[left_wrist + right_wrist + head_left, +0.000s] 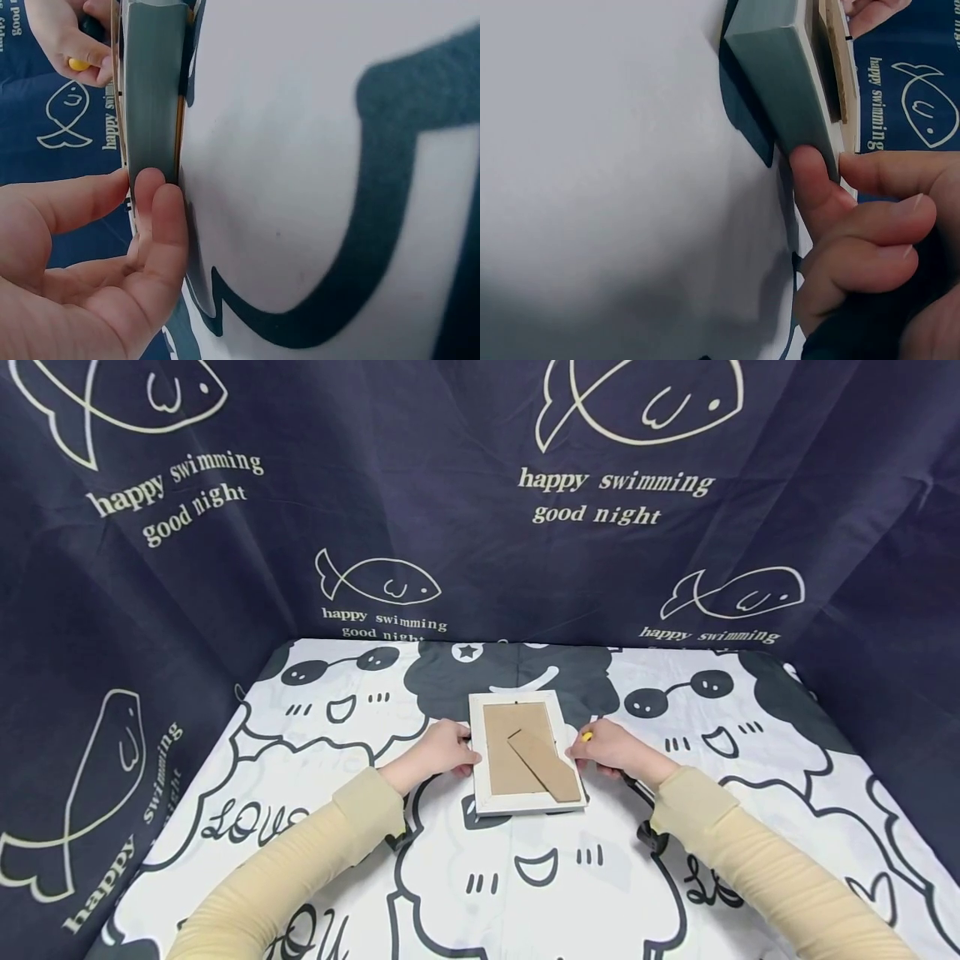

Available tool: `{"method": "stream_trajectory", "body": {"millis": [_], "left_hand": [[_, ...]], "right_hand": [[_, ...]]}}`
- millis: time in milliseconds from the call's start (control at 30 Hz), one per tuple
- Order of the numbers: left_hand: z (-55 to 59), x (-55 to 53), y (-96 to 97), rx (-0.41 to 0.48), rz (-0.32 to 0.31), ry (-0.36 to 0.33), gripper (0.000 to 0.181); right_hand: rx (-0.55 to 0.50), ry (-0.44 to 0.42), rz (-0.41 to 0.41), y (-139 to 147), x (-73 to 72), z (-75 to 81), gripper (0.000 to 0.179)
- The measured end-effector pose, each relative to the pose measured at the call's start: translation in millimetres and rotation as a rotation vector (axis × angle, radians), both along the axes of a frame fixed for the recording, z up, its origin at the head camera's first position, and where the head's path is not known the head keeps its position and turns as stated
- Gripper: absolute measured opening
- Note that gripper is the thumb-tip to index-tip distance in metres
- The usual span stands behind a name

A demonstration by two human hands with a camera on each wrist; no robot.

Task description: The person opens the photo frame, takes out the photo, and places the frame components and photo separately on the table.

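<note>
A white picture frame (517,806) lies back side up on the cloth, its brown backing board (501,752) and slanted easel leg (547,768) facing upward. My left hand (441,748) pinches the frame's left edge, thumb on top and fingers against the grey side (154,97). On the opposite edge, my right hand (611,748) pinches the frame between thumb and forefinger. That same hand keeps a dark-handled tool (847,326) with a yellow end (587,737) in its palm under curled fingers; its kind is mostly hidden.
A white cloth (510,893) with black cartoon drawings covers the table. Dark blue curtains (480,527) printed with fish and lettering hang behind it and at both sides. A dark device (651,837) shows beneath the right wrist.
</note>
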State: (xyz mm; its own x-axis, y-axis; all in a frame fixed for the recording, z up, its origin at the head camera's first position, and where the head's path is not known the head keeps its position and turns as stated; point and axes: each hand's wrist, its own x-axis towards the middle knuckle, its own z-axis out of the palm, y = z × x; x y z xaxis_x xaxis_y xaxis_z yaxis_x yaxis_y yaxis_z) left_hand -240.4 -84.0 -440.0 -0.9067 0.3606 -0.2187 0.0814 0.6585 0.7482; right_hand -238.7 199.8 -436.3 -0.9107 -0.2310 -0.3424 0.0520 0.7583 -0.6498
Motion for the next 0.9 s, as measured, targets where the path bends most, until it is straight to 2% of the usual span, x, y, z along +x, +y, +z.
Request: {"method": "stream_trajectory", "body": {"millis": [200, 333, 667, 900], "left_hand": [[-0.7, -2.1, -2.9, 0.009, -0.005, -0.002, 0.044], [0.5, -3.3, -4.4, 0.039, -0.006, -0.023, 0.043], [4.7, -4.7, -3.7, -0.026, -0.012, -0.024, 0.056], [6.9, -4.4, -5.4, -0.016, -0.039, -0.034, 0.056]], "right_hand": [[0.017, 0.013, 0.006, -3.5, 5.4, 1.6, 0.020], [0.019, 0.019, -0.001, -5.3, 8.9, 3.1, 0.019], [-0.001, 0.019, 0.006, -5.2, 15.6, 2.2, 0.019], [0.005, 0.016, 0.004, -4.4, 16.5, 1.4, 0.019]]}}
